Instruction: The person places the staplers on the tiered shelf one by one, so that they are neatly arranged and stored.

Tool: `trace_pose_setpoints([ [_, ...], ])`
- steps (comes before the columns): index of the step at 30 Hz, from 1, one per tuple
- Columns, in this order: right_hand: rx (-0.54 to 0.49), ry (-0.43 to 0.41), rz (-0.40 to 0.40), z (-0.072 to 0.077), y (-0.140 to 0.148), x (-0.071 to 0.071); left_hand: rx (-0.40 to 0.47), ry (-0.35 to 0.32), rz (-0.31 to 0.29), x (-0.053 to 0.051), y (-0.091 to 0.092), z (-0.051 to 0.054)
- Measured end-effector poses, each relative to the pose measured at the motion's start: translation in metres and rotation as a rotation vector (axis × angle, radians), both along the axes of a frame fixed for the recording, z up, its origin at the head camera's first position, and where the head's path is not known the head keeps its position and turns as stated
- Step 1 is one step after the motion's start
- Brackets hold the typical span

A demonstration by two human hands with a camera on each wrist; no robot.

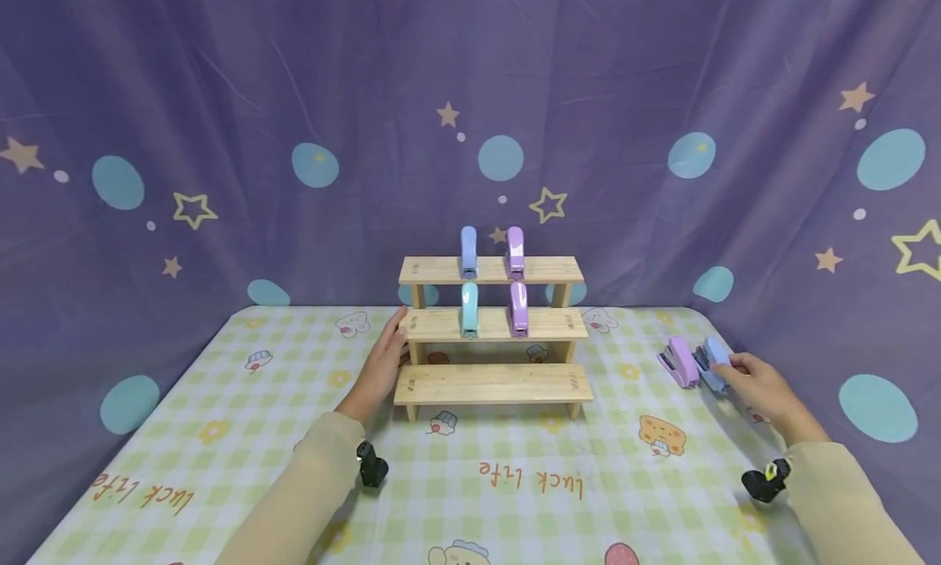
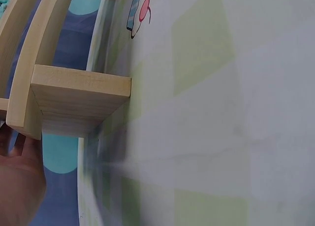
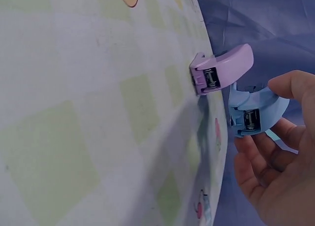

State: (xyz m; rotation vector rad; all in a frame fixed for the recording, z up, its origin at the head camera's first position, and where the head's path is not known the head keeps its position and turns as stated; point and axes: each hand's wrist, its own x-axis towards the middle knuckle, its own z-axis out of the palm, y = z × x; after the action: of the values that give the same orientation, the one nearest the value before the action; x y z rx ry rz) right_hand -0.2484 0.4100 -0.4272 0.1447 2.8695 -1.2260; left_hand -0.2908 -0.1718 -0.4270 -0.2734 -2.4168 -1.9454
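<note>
While a purple star-print fabric curtain (image 1: 397, 75) closes off your far side, you've got a green-and-white checked tablecloth (image 1: 279, 410) below, with a three-tier pale wooden rack (image 1: 492, 384) mid-table. Your left hand (image 1: 379, 366) is at the rack's left end, fingers fairly straight against the middle board. Your right hand (image 1: 766, 391) is way nearer what counts: a light-blue plastic stapler (image 3: 273, 110) by the cloth's right edge, just left of that hand, pinched between thumb and fingers, long axis running roughly away from you. Can't tell if it's off the cloth. Just left of it, maybe touching, is a lilac plastic stapler (image 1: 683, 361), similarly angled.
</note>
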Motion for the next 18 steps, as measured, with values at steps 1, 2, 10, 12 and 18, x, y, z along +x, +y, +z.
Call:
trace_pose_setpoints([
  [1, 0.016, 0.014, 0.006, 0.002, -0.001, 0.000, 0.000, -0.001, 0.000, 0.000, 0.000, 0.000],
  [2, 0.033, 0.033, 0.011, 0.004, -0.002, 0.001, 0.001, -0.001, -0.001, 0.000, 0.000, 0.000],
  [10, 0.115, 0.111, 0.034, 0.023, -0.008, 0.004, 0.006, 0.001, -0.014, -0.002, -0.001, -0.001],
  [12, 0.118, 0.121, 0.041, 0.028, -0.011, 0.007, 0.010, -0.003, -0.015, -0.002, -0.001, -0.001],
  [18, 0.089, 0.137, 0.071, 0.040, -0.019, 0.012, 0.007, 0.008, -0.008, -0.002, -0.001, -0.002],
])
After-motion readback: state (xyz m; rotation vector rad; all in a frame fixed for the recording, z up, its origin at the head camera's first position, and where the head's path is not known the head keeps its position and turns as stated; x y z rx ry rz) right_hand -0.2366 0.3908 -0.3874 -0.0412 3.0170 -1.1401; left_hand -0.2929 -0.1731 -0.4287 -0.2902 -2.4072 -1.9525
